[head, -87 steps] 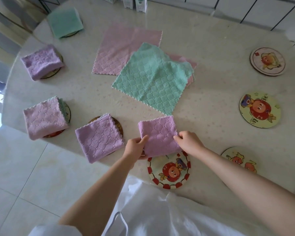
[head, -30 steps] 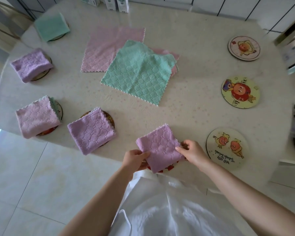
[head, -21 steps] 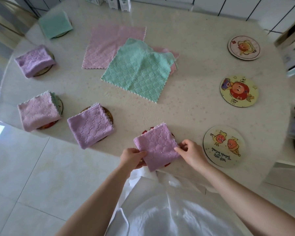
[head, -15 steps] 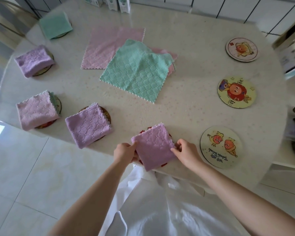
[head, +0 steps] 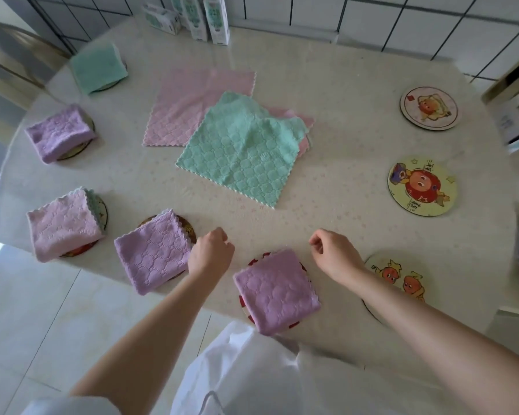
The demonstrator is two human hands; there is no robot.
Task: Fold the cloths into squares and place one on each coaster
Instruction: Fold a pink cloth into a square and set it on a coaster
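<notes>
A folded purple cloth lies on the red-rimmed coaster at the table's near edge. My left hand hovers to its upper left with fingers curled and nothing in it. My right hand hovers to its upper right, also loosely curled and empty. Several more folded cloths sit on coasters at the left: purple, pink, purple, green. An unfolded green cloth lies over unfolded pink cloths mid-table.
Three bare cartoon coasters stand at the right: near, middle, far. Small cartons stand at the table's far edge by the tiled wall. The round table's near edge runs just below the purple cloth.
Both hands lowered the folded purple cloth onto the red-rimmed coaster, let go of it, and lifted up and apart to either side.
</notes>
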